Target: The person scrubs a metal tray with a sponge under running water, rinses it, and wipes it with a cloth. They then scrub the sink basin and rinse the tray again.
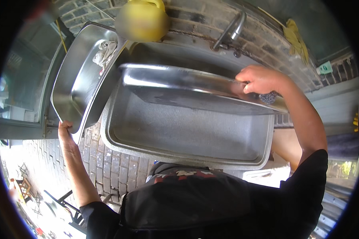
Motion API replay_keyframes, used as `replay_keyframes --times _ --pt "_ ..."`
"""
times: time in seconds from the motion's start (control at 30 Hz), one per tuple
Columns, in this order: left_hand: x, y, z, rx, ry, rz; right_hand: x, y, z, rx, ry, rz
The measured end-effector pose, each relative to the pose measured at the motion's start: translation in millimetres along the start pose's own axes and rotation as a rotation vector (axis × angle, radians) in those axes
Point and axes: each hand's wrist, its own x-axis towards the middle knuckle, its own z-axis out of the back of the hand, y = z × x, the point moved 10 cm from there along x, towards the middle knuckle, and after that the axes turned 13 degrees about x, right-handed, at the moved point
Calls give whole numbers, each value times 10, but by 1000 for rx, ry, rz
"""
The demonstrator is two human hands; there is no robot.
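My left hand (pixel 65 130) grips the near corner of a deep stainless-steel pan (pixel 74 86) at the left. That pan is tilted with its hollow facing up, and a crumpled whitish cloth (pixel 105 53) lies inside at its far end. My right hand (pixel 261 79) is closed on the rim of a second, long stainless-steel pan (pixel 179 77), which stands tilted across the sink basin (pixel 191 128). A steel-wool scrubber (pixel 268 97) shows just below my right palm; whether the hand presses it to the pan cannot be told.
A chrome faucet (pixel 237 27) rises behind the basin by a brick wall (pixel 194 18). A yellow plastic jug (pixel 142 22) stands at the back left. Yellow gloves (pixel 296 38) hang at the right near a pale green tube (pixel 324 68). Brick paving (pixel 113 170) lies below.
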Motion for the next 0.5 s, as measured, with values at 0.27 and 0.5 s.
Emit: replay_keyframes --times 0.27,0.5 --pt "-267 -337 -115 -6 -46 -100 -200 24 852 0 -271 -45" --pt "-407 -235 -41 67 -90 -86 -224 225 -135 -213 -455 58"
